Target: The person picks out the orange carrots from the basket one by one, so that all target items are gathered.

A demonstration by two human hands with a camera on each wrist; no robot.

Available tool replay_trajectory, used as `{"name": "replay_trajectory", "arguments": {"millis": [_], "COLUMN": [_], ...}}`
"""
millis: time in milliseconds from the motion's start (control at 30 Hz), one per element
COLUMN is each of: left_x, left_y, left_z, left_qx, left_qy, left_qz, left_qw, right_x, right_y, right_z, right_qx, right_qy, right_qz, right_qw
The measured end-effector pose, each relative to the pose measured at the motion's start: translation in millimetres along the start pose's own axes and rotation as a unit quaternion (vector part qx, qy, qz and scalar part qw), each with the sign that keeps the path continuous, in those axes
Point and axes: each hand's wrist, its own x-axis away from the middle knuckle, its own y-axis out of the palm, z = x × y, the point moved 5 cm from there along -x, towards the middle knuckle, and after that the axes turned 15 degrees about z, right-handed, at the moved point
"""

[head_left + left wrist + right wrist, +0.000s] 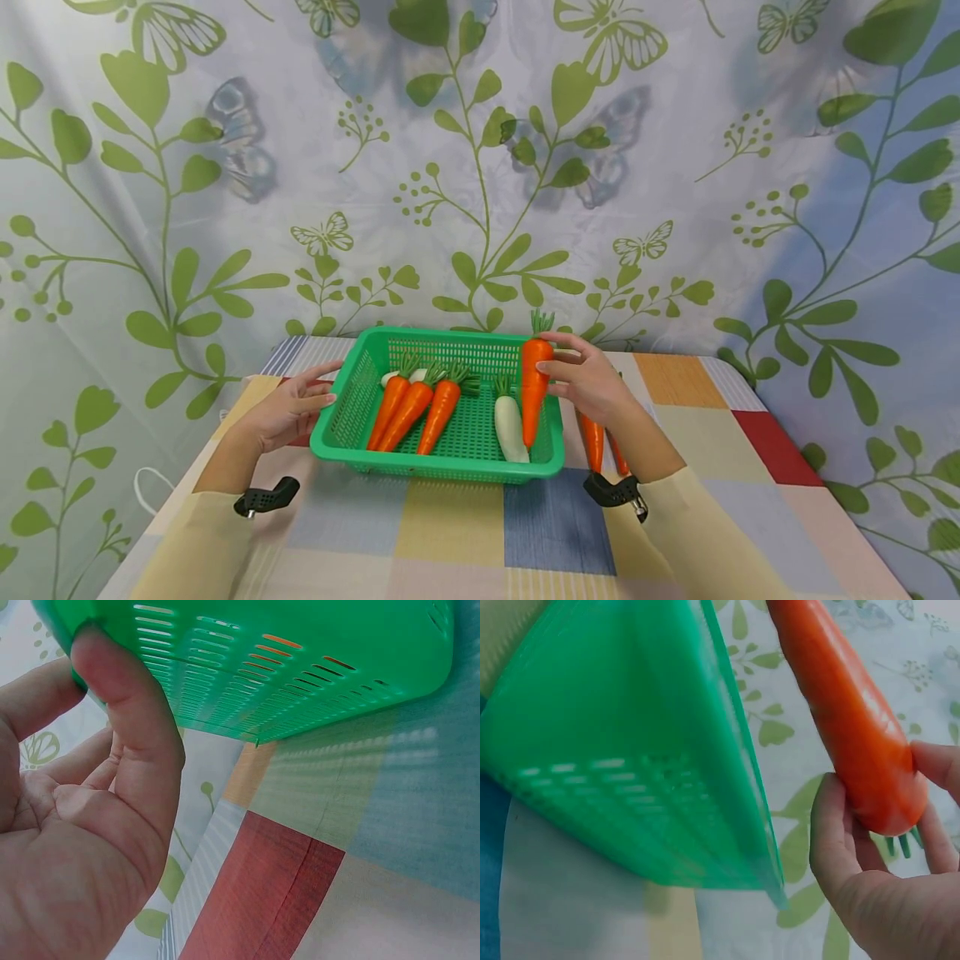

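Observation:
A green plastic basket [450, 471] sits on the table. My left hand [288, 408] holds its left rim, the thumb [112, 667] on the rim's outer side. My right hand [581, 375] grips an orange carrot [534, 387] near its thick leafy end, tip pointing down over the basket's right side. In the right wrist view the carrot [855, 727] stands out against the curtain, fingers and thumb around its thick end. Inside the basket, three carrots [408, 417] lie at the left, over a partly hidden white radish [389, 378]. Another white radish [510, 427] lies at the right.
Right of the basket, partly hidden by my right hand and forearm, carrots [592, 442] lie on the table. A patchwork cloth [450, 533] covers the tabletop. Behind hangs a curtain [480, 167] with green leaves and butterflies. A white cable [142, 487] loops at the left edge.

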Motion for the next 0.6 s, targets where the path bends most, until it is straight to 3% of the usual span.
{"name": "replay_trajectory", "arguments": {"millis": [233,600], "left_x": [0.9,-0.4], "left_y": [-0.2,0.5], "left_z": [1.3,-0.7], "left_qx": [-0.002,0.000], "left_qy": [0.000,0.001], "left_qz": [0.003,0.001], "left_qw": [1.0000,1.0000], "right_x": [6.4,9.8], "right_y": [-19,-47], "right_z": [-2,3], "right_qx": [-0.054,-0.082], "right_qy": [-0.020,-0.036], "right_qz": [0.005,0.030], "right_qw": [0.9983,0.9955]}}
